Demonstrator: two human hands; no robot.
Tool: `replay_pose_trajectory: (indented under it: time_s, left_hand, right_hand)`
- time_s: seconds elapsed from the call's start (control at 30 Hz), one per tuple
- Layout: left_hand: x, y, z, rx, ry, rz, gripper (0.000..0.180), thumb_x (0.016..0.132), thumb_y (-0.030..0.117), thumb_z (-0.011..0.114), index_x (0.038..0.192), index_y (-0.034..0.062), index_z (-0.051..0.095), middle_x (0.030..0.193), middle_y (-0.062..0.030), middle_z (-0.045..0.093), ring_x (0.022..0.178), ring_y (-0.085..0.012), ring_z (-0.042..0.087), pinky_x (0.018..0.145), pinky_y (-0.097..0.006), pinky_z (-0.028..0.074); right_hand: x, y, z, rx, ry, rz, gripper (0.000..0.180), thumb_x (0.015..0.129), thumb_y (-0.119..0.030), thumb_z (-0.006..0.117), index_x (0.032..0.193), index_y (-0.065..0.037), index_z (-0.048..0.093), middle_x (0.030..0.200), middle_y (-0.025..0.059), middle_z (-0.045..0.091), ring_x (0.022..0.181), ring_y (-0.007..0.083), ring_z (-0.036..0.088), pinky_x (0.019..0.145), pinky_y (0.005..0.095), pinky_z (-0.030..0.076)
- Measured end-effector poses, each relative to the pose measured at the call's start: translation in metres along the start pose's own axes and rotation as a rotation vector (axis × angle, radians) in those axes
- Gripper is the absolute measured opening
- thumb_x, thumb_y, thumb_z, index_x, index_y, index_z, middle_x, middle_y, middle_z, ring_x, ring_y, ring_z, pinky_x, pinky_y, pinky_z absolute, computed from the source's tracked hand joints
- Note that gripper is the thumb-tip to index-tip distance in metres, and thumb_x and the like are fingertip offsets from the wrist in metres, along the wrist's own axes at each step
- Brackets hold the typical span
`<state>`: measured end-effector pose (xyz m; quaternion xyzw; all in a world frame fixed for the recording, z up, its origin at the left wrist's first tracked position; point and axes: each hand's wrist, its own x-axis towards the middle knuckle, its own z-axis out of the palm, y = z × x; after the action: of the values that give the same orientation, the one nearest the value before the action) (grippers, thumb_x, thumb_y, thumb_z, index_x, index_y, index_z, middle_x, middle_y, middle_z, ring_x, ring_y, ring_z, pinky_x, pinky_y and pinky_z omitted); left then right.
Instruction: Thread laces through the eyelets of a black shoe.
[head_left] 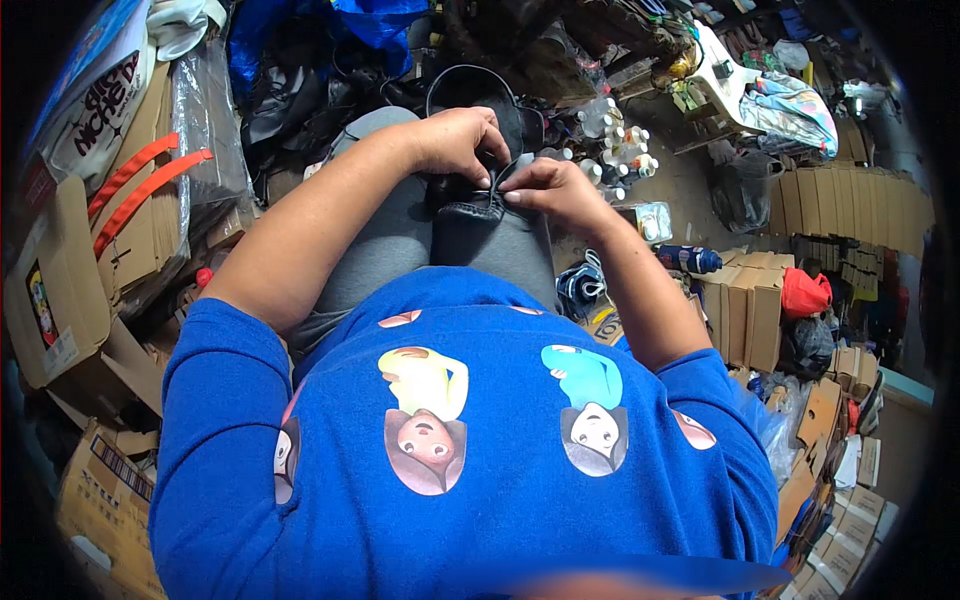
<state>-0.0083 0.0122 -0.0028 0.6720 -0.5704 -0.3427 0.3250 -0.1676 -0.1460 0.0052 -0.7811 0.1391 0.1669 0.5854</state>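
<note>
A black leather shoe-like item (pixel 470 213) rests on my grey-trousered lap, its exact kind partly hidden by my fingers. My left hand (pixel 462 142) comes over it from the left, thumb and fingers closed on its upper edge. From the right, my right hand (pixel 562 190) pinches a thin dark strip or edge of the same item between thumb and forefinger. The fingertips of both hands almost meet there. Just beyond them is a round black rim (pixel 470 70), and I cannot tell whether it belongs to the same item.
Several small white bottles (pixel 625 150) stand right of my knees, near a dark blue flask (pixel 690 260). Cardboard boxes (pixel 745 305) and a red bag (pixel 806 292) lie farther right. An open carton (pixel 75 300) stands at left, with blue plastic (pixel 370 25) ahead.
</note>
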Motion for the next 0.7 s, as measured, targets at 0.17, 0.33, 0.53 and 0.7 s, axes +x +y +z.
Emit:
replay_pose_trajectory:
  time_s: [0.17, 0.33, 0.53, 0.7]
  left_hand:
    - [-0.012, 0.000, 0.006, 0.050, 0.396, 0.146, 0.034, 0.065, 0.005, 0.064, 0.099, 0.0053, 0.063, 0.101, -0.0094, 0.052, 0.099, -0.0281, 0.052, 0.088, -0.035, 0.042]
    - [-0.057, 0.002, -0.014, 0.097, 0.452, -0.058, 0.034, 0.071, -0.008, 0.049, 0.100, 0.0042, 0.062, 0.099, -0.0120, 0.052, 0.094, -0.0256, 0.054, 0.082, -0.032, 0.044]
    - [-0.095, 0.027, 0.021, 0.131, 0.514, -0.040, 0.024, 0.076, -0.009, 0.057, 0.092, 0.0059, 0.067, 0.082, -0.0089, 0.056, 0.075, -0.0215, 0.059, 0.069, -0.029, 0.047]
    - [-0.096, 0.035, 0.033, 0.128, 0.567, -0.088, 0.015, 0.075, 0.001, 0.064, 0.087, 0.0091, 0.069, 0.080, -0.0073, 0.059, 0.075, -0.0256, 0.060, 0.068, -0.034, 0.048]
  right_hand:
    - [-0.010, -0.020, 0.008, -0.452, 0.129, -0.197, 0.018, 0.075, -0.013, 0.072, 0.093, -0.012, 0.072, 0.083, 0.0048, 0.061, 0.078, 0.0153, 0.060, 0.071, 0.0276, 0.048]
    - [-0.026, -0.019, 0.013, -0.460, 0.177, -0.221, 0.023, 0.075, -0.009, 0.071, 0.097, -0.015, 0.072, 0.075, 0.0047, 0.048, 0.072, 0.0164, 0.052, 0.067, 0.0287, 0.043]
    - [-0.038, -0.008, 0.027, -0.580, 0.260, -0.283, 0.032, 0.076, -0.005, 0.067, 0.105, -0.019, 0.069, 0.079, 0.0084, 0.049, 0.076, 0.0222, 0.052, 0.070, 0.0322, 0.044]
    - [-0.037, -0.016, 0.019, -0.548, 0.188, -0.228, 0.036, 0.077, -0.002, 0.064, 0.109, -0.019, 0.068, 0.080, 0.0101, 0.049, 0.077, 0.0243, 0.053, 0.072, 0.0329, 0.044]
